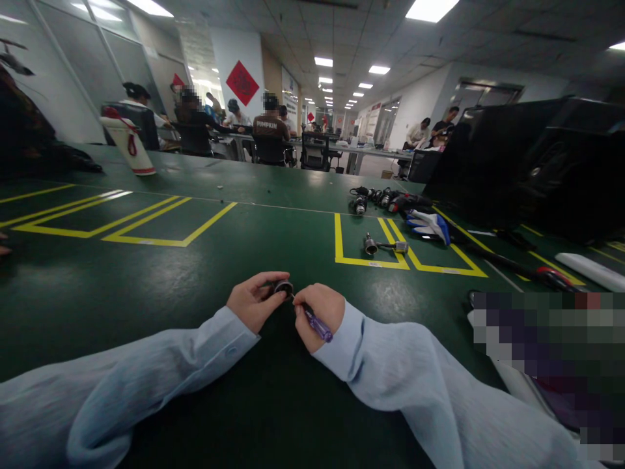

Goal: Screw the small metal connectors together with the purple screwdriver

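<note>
Between the thumb and fingers of my left hand (pixel 256 301) is a small round metal part (pixel 283 286) with a dark ring-like face. My right hand (pixel 322 311) is wrapped round a screwdriver with a clear purple handle (pixel 319 327). Its thin shaft points up and left at the metal part; whether the tip touches it is too small to tell. Both hands are above the green table, close together. Farther off to the right, two metal pieces lie inside a yellow taped box: a short cup-shaped one (pixel 370 245) and one with a stem (pixel 398 247).
Dark cylindrical parts with cables (pixel 360 204) lie at the back right, beside a blue and white glove (pixel 430 226). Large black monitors (pixel 532 156) stand at the right. A cream cup (pixel 131 144) stands back left. Yellow tape (pixel 336 238) marks the green table (pixel 273 231). People sit beyond it.
</note>
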Tool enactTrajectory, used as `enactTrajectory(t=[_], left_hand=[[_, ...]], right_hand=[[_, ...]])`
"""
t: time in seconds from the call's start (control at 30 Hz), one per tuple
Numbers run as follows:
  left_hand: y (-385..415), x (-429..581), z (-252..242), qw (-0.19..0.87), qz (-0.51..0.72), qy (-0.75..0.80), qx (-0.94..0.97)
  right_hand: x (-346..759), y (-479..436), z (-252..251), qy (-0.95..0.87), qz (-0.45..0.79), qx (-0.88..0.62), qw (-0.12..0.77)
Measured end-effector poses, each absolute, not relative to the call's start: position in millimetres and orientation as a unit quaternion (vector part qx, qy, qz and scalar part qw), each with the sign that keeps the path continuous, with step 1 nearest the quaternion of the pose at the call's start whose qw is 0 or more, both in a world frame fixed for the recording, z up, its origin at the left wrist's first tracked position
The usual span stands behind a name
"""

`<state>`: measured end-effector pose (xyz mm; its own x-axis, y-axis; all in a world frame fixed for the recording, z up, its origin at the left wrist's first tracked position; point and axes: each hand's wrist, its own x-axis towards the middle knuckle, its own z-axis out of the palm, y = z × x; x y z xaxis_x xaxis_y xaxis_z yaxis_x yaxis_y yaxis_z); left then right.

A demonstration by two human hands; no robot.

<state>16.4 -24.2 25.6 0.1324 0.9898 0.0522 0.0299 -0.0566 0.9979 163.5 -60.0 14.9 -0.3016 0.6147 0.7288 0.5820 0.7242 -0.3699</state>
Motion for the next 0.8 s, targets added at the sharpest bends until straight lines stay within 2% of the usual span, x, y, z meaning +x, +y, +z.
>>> enactTrajectory(t=[0.5, 0.8], left_hand=[[-25, 18, 24, 0.494, 0.481, 0.458, 0.561], [-19, 15, 17, 0.483, 0.48, 0.459, 0.571]], right_hand=[[160, -69, 24, -0.854, -0.106, -0.363, 0.357], [159, -68, 21, -0.848, -0.114, -0.36, 0.373]])
